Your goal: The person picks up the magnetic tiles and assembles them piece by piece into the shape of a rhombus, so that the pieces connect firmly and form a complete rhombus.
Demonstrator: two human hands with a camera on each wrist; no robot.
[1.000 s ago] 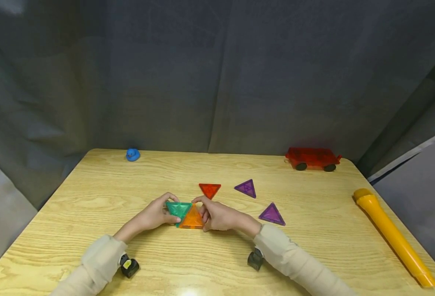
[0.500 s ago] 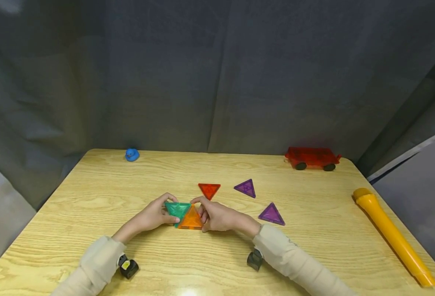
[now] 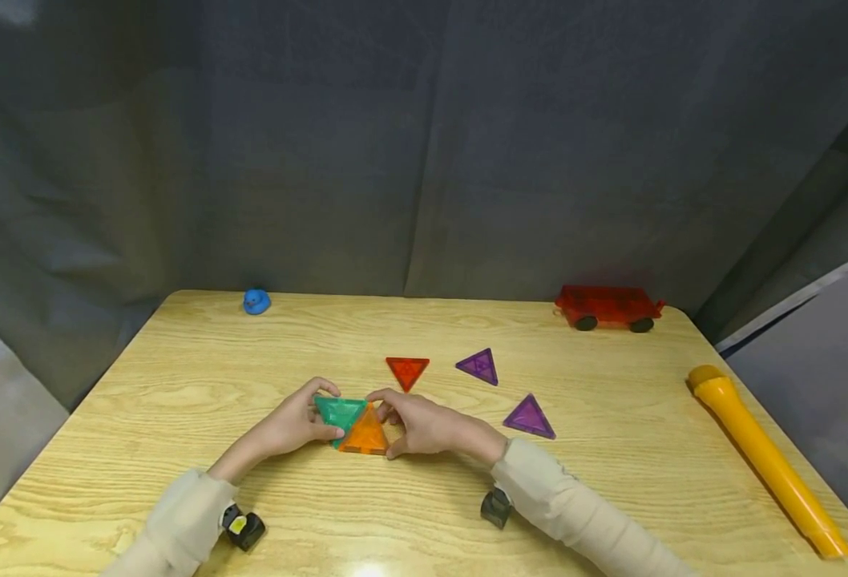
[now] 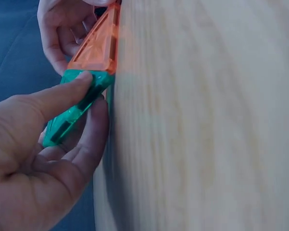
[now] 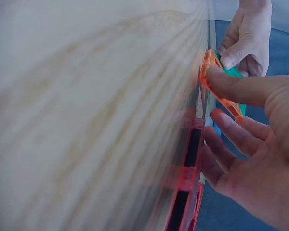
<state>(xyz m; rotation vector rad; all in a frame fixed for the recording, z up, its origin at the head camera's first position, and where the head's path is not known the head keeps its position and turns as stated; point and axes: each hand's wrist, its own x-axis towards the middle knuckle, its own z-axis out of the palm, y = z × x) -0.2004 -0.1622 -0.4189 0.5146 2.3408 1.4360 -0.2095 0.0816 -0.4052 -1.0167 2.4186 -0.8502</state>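
My left hand (image 3: pixel 290 423) pinches a green triangular magnetic tile (image 3: pixel 337 410), thumb on the near face and fingers behind. Edge to edge with it on the right is an orange triangular magnetic tile (image 3: pixel 365 433). My right hand (image 3: pixel 427 425) holds the orange tile, forefinger at its top corner and thumb at its lower right one. The left wrist view has the green tile (image 4: pixel 54 134) tilted between thumb and fingers, meeting the orange tile (image 4: pixel 94 50). In the right wrist view my thumb presses the orange tile (image 5: pixel 209 60); the other fingers are spread below.
A red triangular tile (image 3: pixel 407 371) lies just behind my right hand. Two purple triangular tiles, one farther back (image 3: pixel 480 367) and one nearer (image 3: pixel 530 417), lie to the right. A blue duck (image 3: pixel 256 301), red wheeled car (image 3: pixel 607 308) and yellow tube (image 3: pixel 766 461) stand near the table's edges.
Both hands have shifted slightly left and nearer with the joined green and orange tiles. My right thumb and forefinger show a wider gap beside the orange tile. The other tiles have stayed put.
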